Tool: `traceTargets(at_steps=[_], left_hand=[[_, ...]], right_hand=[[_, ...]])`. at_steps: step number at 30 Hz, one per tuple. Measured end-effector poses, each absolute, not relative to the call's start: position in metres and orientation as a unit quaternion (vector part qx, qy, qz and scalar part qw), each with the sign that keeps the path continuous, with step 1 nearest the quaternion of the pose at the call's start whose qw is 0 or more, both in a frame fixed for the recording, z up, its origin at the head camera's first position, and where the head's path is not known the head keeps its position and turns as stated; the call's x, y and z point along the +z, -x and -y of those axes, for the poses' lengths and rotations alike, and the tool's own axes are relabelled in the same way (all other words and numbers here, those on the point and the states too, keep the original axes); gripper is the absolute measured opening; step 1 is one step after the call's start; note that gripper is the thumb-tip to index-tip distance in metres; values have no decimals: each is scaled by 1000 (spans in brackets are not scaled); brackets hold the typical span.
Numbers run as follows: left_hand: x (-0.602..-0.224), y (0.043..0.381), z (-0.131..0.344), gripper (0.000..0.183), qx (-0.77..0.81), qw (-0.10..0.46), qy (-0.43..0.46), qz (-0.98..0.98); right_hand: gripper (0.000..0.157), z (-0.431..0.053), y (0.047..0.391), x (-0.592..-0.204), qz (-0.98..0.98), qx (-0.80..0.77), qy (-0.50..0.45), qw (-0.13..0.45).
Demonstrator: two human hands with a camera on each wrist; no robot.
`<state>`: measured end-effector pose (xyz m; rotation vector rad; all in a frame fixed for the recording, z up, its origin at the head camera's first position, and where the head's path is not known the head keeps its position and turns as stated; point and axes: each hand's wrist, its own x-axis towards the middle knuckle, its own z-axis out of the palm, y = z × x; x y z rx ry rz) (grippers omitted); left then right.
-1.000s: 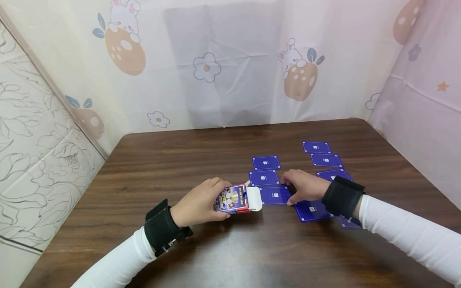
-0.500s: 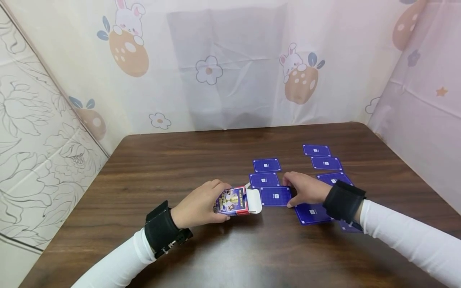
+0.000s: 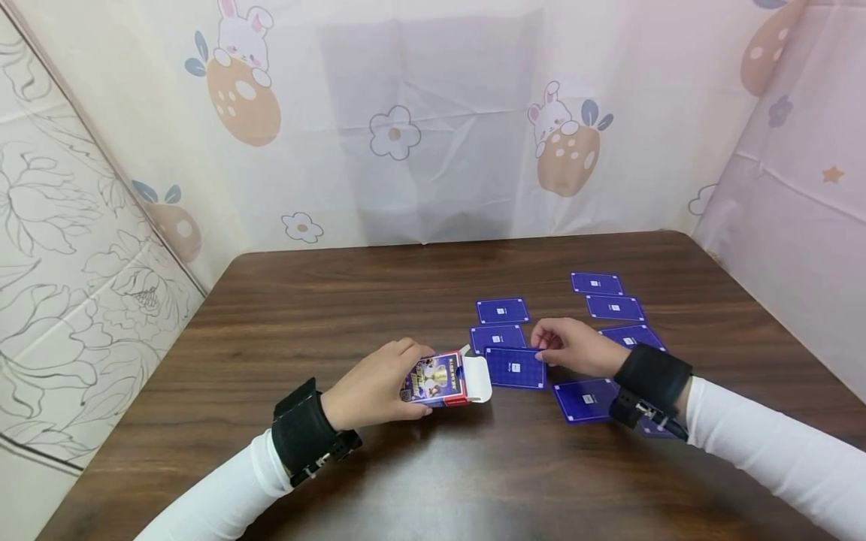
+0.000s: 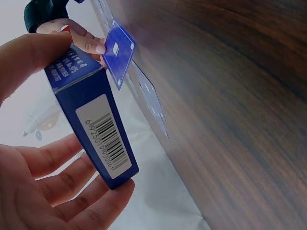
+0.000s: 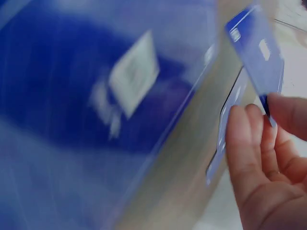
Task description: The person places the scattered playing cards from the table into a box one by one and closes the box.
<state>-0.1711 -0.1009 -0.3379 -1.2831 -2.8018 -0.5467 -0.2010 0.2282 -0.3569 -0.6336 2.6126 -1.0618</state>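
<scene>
My left hand (image 3: 377, 382) grips a small blue and red card box (image 3: 434, 378), thumb on one side and fingers on the other. Its white end flap (image 3: 478, 379) hangs open toward the right. A barcode label (image 4: 104, 136) marks the box's bottom end in the left wrist view. Between thumb and fingers, my right hand (image 3: 575, 346) pinches the right edge of a blue card (image 3: 516, 368). That card is tilted up off the table in the left wrist view (image 4: 119, 54). Two more blue cards, a middle one (image 3: 497, 337) and a far one (image 3: 502, 310), lie behind it.
On the right, a column of blue cards runs from a far card (image 3: 597, 283) to a near card (image 3: 583, 400); my right wrist strap partly covers it. The brown wooden table (image 3: 325, 300) meets a printed curtain (image 3: 446, 135) at the back.
My right hand has taken hold of the nearest card of the left column and lifted its right edge. The left hand and box stay nearly still.
</scene>
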Motion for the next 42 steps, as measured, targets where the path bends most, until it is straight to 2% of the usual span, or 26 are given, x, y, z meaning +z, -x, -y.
traceTargets(at_steps=[6, 10, 14, 21, 27, 34, 42], left_hand=[[-340, 171, 101, 68, -174, 11, 413, 894], [-341, 172, 100, 68, -175, 9, 413, 894], [-340, 173, 100, 68, -172, 5, 410, 896], [-339, 174, 99, 68, -171, 6, 406, 898], [-339, 175, 100, 67, -173, 9, 410, 896], [-339, 176, 99, 67, -179, 17, 414, 892], [-337, 175, 100, 68, -178, 16, 403, 897]], right_hand=[[13, -230, 199, -354, -823, -515, 133, 197], [18, -231, 198, -351, -796, -563, 82, 204], [23, -231, 195, -344, -790, -581, 54, 187], [30, -229, 192, -333, -781, -611, 48, 122], [33, -227, 187, -326, -741, -655, 67, 132], [26, -221, 179, -326, -730, -663, 76, 146], [29, -215, 174, -328, -728, -661, 84, 158]])
